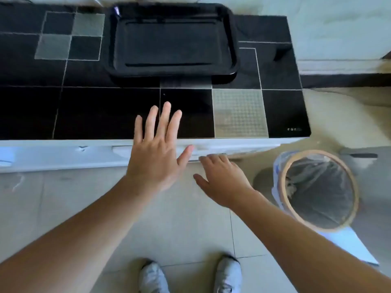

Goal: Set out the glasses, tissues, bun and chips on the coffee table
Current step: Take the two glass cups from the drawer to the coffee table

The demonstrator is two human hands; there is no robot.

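The coffee table (95, 111) has a glossy black top with grey patterned squares and a white front. A black rectangular tray (231, 39) lies on it at the back centre with nothing in it. My left hand (156, 149) hovers flat over the table's front edge, fingers spread, holding nothing. My right hand (220, 178) is lower and to the right, its fingertips at the underside of the white front panel, near a drawer edge; its fingers are apart and it holds nothing. No glasses, tissues, bun or chips are in view.
A round waste bin (317, 189) with a wooden rim and a plastic liner stands on the tiled floor right of the table. My two white shoes (190, 275) are at the bottom. A small dark object (282, 52) sits at the table's back right.
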